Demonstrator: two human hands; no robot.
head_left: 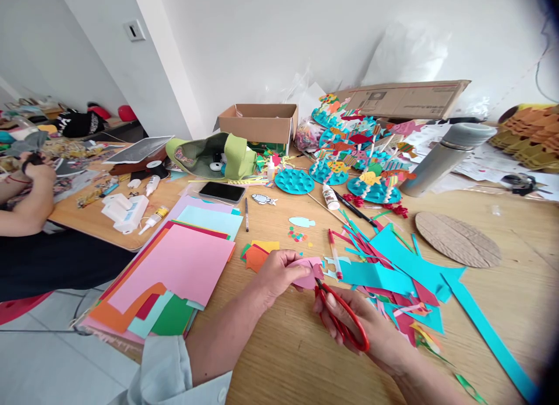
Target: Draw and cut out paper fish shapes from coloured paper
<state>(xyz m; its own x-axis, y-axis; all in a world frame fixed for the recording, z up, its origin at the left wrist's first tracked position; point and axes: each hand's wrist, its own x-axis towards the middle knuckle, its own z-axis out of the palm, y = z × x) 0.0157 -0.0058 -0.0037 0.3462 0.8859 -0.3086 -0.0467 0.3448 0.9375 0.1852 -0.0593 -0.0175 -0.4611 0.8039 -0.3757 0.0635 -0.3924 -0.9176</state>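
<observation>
My left hand pinches a small piece of pink paper above the wooden table. In my right hand is a pair of red-handled scissors, fingers through the loops. The scissors' dark blades meet the right edge of the pink paper; the blade tips are partly hidden by it. Just behind the paper lie a red marker and pale blue scraps. A light blue paper fish and small coloured paper dots are farther back. Orange and yellow cut pieces rest left of the hands.
Coloured paper sheets are stacked at left. Turquoise scraps pile up at right, near a cardboard oval and a grey tumbler. Fish decorations on blue discs stand behind. Another person's hand is at far left.
</observation>
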